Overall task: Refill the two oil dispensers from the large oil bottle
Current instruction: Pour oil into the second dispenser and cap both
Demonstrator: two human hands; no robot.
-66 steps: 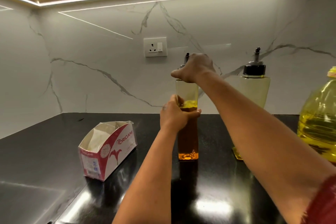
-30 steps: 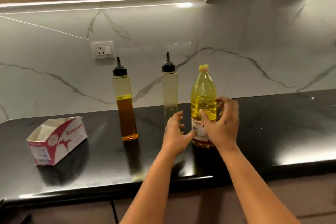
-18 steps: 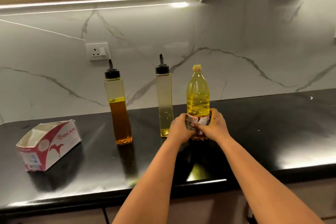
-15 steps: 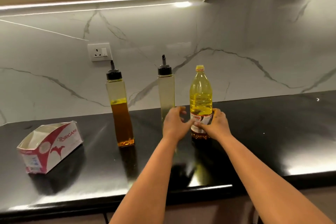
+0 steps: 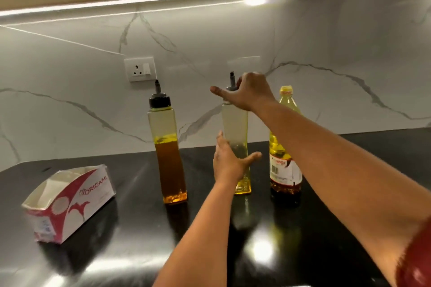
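Note:
Two tall square oil dispensers stand on the black counter (image 5: 349, 251). The left dispenser (image 5: 166, 147) has a black spout cap and is about half full of amber oil. The right dispenser (image 5: 235, 128) holds only a little yellow oil at its base. My left hand (image 5: 229, 162) wraps around the right dispenser's body, thumb on its right side. My right hand (image 5: 245, 92) grips the cap at its top, hiding most of the cap. The large oil bottle (image 5: 283, 158), capped yellow and labelled, stands just right of it, partly behind my right forearm.
An open red-and-white cardboard box (image 5: 70, 200) lies at the counter's left. A wall socket (image 5: 140, 69) sits on the marble backsplash behind the dispensers. The counter's front edge runs along the bottom of the view.
Both hands have left the large oil bottle and moved to the right dispenser. My left hand now holds its body and my right hand has risen to its cap.

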